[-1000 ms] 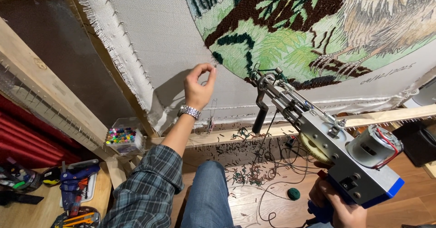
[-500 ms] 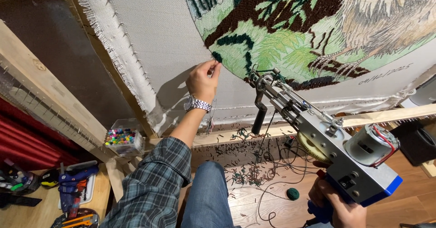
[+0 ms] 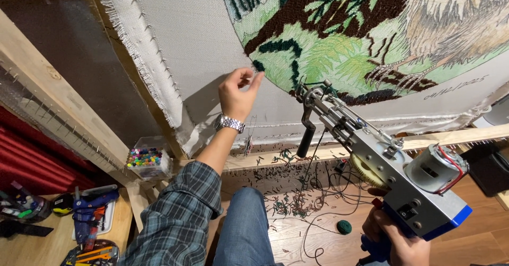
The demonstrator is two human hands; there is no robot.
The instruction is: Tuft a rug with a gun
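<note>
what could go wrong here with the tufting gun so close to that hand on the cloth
The left hand pinches at the backing cloth close to the tufting gun needle, so a slip might catch fingers. The gun, held by the right hand, looks heavy for one hand and may gouge the tufted design. Loose cables on the floor could snag.

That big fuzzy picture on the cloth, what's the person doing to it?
The person's left hand pinches at the white cloth by the edge of the tufted leafy picture. Their right hand holds a tufting gun, its tip at the picture's lower edge. Yarn scraps litter the floor below.
</note>
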